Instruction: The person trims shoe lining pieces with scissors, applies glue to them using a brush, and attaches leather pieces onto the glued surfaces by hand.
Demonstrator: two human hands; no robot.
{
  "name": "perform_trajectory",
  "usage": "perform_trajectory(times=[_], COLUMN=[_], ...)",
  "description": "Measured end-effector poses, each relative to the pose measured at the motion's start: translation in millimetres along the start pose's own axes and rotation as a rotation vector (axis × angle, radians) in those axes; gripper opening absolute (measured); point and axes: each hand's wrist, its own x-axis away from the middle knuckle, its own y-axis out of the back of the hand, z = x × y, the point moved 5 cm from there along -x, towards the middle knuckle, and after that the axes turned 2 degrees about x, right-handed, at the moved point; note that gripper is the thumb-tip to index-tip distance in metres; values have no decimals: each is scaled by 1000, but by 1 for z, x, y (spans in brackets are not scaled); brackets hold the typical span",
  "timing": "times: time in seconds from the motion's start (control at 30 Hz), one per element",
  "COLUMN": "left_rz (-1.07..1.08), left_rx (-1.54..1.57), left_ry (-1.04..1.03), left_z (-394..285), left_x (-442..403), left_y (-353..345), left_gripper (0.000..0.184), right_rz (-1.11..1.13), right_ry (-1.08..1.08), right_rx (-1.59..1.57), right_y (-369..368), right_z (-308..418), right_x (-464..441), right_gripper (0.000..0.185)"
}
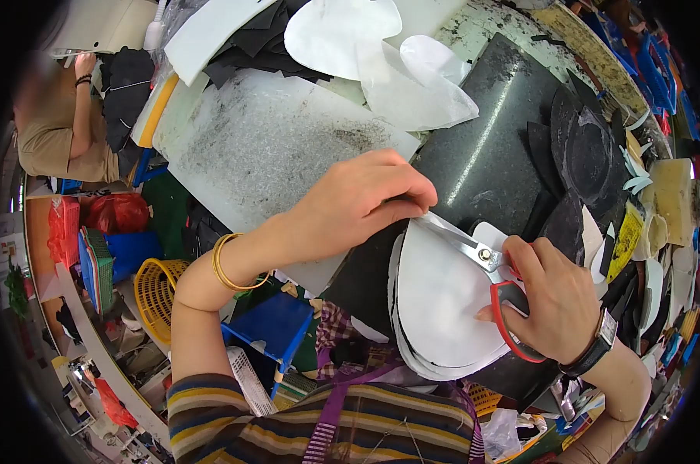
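Note:
My right hand (555, 298) is closed round the red handles of a pair of scissors (485, 255). The metal blades point up and left over a stack of rounded white pieces (446, 301). At the upper left edge of the stack, my left hand (373, 193) pinches near the blade tips; its fingers hide what they hold, perhaps the edge of the top white piece. A dark glossy sheet (481, 131) lies behind the scissors.
A scuffed white board (272, 147) lies at upper left, with white cut shapes (342, 35) behind it. Black curved pieces (585, 151) are piled at right. A yellow basket (155, 298) and blue bin (272, 325) stand lower left. Another person (71, 131) sits at far left.

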Motion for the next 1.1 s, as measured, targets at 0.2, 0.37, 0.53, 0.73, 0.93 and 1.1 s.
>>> perform_trajectory(times=[0.2, 0.37, 0.53, 0.73, 0.93, 1.1], left_rz=[-19, -350, -260, 764, -94, -117], left_rx=[-49, -77, 105, -180, 123, -151], left_ry=[-86, -92, 245, 274, 496, 102], left_z=[0, -14, -17, -48, -7, -39], left_x=[-3, 10, 75, 84, 26, 25], left_y=[-2, 33, 53, 5, -1, -9], left_gripper=[14, 17, 20, 16, 16, 21], right_rz=[69, -35, -297, -566, -630, -657], right_ry=[-18, -35, -172, -153, 1, 101], right_rx=[-4, -9, -6, 190, 272, 510], right_y=[-11, -4, 35, 46, 38, 38], right_z=[3, 5, -13, -73, -89, -73], right_x=[3, 8, 25, -28, -112, -116], right_gripper=[51, 52, 51, 44, 37, 34])
